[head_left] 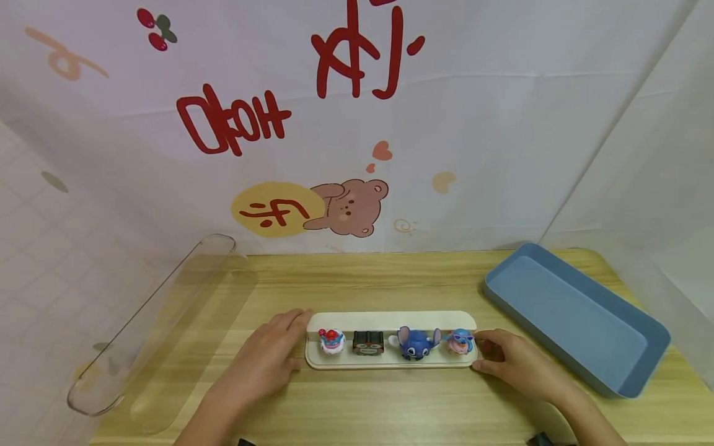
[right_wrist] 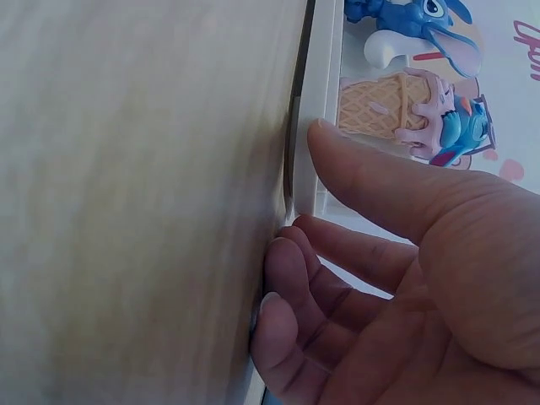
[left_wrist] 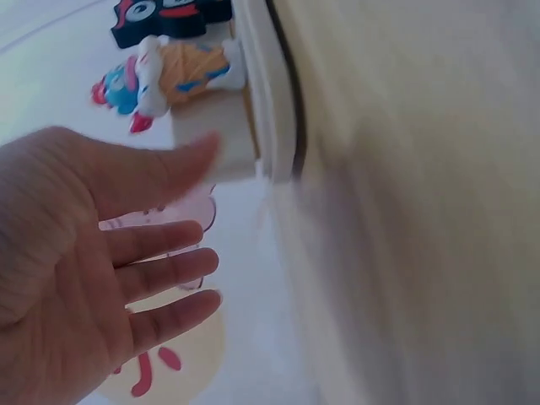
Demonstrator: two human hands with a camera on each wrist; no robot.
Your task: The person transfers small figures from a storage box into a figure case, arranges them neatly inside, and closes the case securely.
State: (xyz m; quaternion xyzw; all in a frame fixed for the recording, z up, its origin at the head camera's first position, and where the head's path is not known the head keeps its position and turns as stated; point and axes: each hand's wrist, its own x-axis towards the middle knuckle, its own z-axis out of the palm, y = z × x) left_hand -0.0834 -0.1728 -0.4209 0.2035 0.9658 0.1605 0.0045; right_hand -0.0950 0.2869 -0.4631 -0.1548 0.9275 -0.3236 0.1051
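Observation:
A long white display stand with a raised back step lies on the table, bearing a row of small figures. From left to right stand an ice cream cone figure, a dark boxy figure with a face, a blue big-eared figure and a pink-topped cone figure. My left hand is beside the stand's left end, its fingers loosely extended; the thumb is blurred in the left wrist view. At the opposite end, my right hand holds the corner between thumb and curled fingers.
A long clear plastic cover lies slantwise on the left. On the right, a shallow blue tray sits at an angle, close behind my right hand. A printed white cloth hangs along the table's back edge.

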